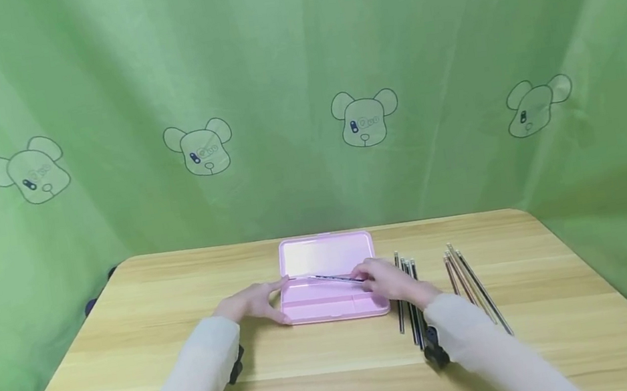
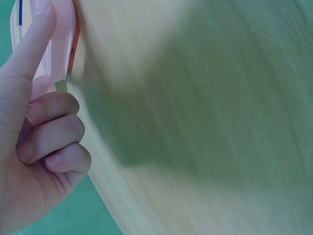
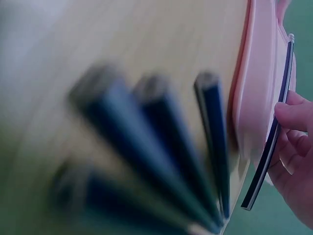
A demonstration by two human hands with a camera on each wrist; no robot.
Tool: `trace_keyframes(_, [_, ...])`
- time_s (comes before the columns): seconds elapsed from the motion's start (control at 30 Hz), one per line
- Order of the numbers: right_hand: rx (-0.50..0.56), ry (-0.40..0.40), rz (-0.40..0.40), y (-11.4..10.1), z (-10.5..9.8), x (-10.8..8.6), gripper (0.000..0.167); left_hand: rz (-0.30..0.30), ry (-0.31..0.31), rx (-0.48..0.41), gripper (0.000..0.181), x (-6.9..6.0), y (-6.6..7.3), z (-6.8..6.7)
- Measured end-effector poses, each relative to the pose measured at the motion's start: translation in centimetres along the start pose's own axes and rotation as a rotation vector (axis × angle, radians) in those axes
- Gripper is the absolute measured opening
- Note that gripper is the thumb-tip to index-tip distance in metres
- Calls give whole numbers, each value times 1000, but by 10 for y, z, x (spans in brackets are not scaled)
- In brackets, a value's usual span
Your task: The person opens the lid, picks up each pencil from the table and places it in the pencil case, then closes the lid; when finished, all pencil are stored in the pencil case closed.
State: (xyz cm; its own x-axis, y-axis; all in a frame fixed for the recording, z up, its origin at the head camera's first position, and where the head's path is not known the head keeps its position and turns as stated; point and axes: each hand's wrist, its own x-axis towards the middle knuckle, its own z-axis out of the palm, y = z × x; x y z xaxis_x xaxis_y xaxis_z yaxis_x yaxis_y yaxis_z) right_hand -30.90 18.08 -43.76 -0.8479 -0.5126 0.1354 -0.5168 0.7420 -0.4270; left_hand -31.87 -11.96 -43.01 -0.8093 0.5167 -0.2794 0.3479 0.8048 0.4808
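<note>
A pink pencil case (image 1: 318,311) lies with its lid (image 1: 322,253) raised at the back. My left hand (image 1: 253,301) holds its left end, thumb and forefinger spread along the side; in the left wrist view the other fingers are curled in. My right hand (image 1: 385,279) pinches a dark striped pencil (image 3: 264,169) between thumb and fingers above the case's right part. That pencil slants across the long back compartment. Just right of the case, partly under my right wrist, lie several dark pencils (image 1: 402,317), large and blurred in the right wrist view.
Farther right, another group of pencils (image 1: 478,286), some reddish or gold and one dark, lies on the wooden table (image 1: 131,358). Behind the table hangs a green curtain (image 1: 287,179) with bear-head outlines. A small divider splits the case's front compartment.
</note>
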Motion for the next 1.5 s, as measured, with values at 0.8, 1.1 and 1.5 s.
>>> trace_keyframes(0.8, [-81, -71, 22, -29, 26, 26, 27, -18, 2, 20, 96, 4, 0, 2])
trace_keyframes(1.1, [-5, -121, 15, -25, 24, 27, 27, -29, 6, 13, 96, 3, 0, 1])
trace_keyframes(1.5, [91, -71, -22, -24, 20, 20, 25, -22, 11, 15, 93, 2, 1, 0])
